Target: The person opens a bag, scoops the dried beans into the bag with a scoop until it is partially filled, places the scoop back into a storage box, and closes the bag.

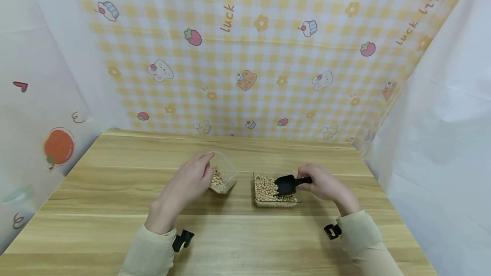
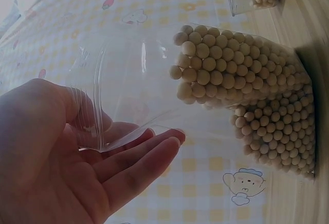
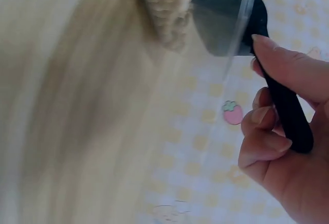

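Note:
My left hand (image 1: pixel 193 179) pinches the top edge of a clear plastic zip bag (image 2: pixel 131 75) between thumb and fingers. The bag stands upright on the table, its lower part filled with round beige beans (image 2: pixel 231 62). To its right sits a clear rectangular box (image 1: pixel 277 204) holding more of the same beans (image 1: pixel 264 187). My right hand (image 1: pixel 316 181) grips the handle of a black scoop (image 1: pixel 285 185). The scoop's blade is inside the box, its front edge among the beans. In the right wrist view the blade shows behind the box's clear wall.
The wooden table (image 1: pixel 230 242) meets a yellow checked cloth (image 1: pixel 261 54) with cartoon prints at the back. White sheets (image 1: pixel 441 110) hang at both sides. A black strap mount (image 1: pixel 183 240) sits at the left wrist, another (image 1: pixel 332 231) at the right.

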Available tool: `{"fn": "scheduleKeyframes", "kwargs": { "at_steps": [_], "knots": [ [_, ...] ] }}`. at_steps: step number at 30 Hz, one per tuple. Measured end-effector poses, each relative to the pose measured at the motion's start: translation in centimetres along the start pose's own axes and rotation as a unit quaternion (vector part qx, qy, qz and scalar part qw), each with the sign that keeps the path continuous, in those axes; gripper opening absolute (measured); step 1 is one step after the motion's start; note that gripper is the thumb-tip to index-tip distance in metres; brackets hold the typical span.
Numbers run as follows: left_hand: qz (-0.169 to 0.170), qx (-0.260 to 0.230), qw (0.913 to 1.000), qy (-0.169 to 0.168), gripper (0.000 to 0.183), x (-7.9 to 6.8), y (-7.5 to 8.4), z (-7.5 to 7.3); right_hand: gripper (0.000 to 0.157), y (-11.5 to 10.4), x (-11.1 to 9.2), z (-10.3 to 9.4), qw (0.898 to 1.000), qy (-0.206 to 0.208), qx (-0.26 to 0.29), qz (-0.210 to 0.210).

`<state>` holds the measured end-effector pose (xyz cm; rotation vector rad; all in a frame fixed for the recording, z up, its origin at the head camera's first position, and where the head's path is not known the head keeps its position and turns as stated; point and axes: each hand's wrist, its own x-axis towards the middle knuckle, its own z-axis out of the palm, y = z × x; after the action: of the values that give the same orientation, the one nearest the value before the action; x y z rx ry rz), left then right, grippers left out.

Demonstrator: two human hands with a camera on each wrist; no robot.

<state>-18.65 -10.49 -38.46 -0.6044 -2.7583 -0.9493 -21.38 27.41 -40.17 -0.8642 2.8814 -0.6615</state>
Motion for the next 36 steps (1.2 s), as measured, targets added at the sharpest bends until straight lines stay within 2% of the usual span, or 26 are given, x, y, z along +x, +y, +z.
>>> {"fn": "scheduleKeyframes", "kwargs": {
  "at_steps": [3, 8, 11, 17, 24, 29, 36],
  "knots": [
    [0.001, -0.001, 1.0000, 0.001, 0.045, -0.1, 0.0, -0.1, 0.017, 0.7, 0.0, 0.9, 0.999, 0.008, 0.036, -0.005],
    [0.000, -0.003, 1.0000, -0.006, 0.045, -0.2, 0.0, -0.1, 0.014, 1.7, -0.4, 2.5, 0.993, 0.000, 0.118, 0.009],
    [-0.002, -0.002, 1.0000, -0.009, 0.046, -0.2, 0.0, -0.1, 0.013, 1.9, -0.3, 3.1, 0.989, 0.003, 0.145, 0.021],
    [-0.001, 0.001, 1.0000, -0.007, 0.046, -0.1, 0.0, -0.2, 0.013, 1.6, 0.1, 3.8, 0.986, 0.018, 0.160, 0.035],
    [-0.004, -0.004, 0.9999, -0.016, 0.047, -0.1, 0.1, -0.1, 0.014, 1.3, -0.2, 4.2, 0.988, 0.027, 0.142, 0.057],
    [-0.006, -0.007, 0.9999, -0.012, 0.047, 0.0, 0.1, -0.3, 0.013, 1.7, 0.1, 4.1, 0.981, 0.023, 0.186, 0.049],
    [-0.007, -0.002, 0.9999, -0.015, 0.046, -0.2, 0.0, -0.4, 0.014, 2.8, -0.4, 4.1, 0.967, 0.004, 0.247, 0.062]
  ]
}}
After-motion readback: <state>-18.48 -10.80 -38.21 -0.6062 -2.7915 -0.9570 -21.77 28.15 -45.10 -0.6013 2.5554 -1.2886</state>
